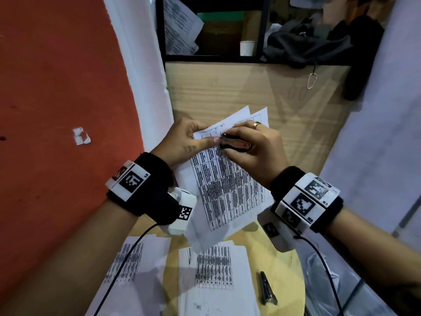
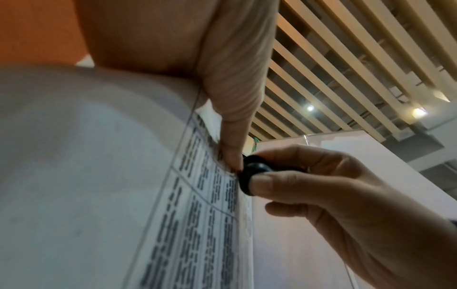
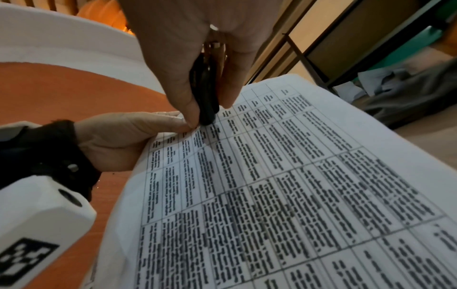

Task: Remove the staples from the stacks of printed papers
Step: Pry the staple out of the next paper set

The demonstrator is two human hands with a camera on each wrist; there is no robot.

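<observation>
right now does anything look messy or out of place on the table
Yes. The paper stacks near the table's front edge lie fanned and askew, sheets overlapping unevenly. A second metal tool lies loose beside them. Nothing looks torn or spilled.

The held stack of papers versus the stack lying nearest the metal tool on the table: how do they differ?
The held stack is lifted and tilted, pinched by the left hand; the table stack lies flat, untouched. The right hand presses a black staple remover to the held stack only. Both show printed tables.
</observation>
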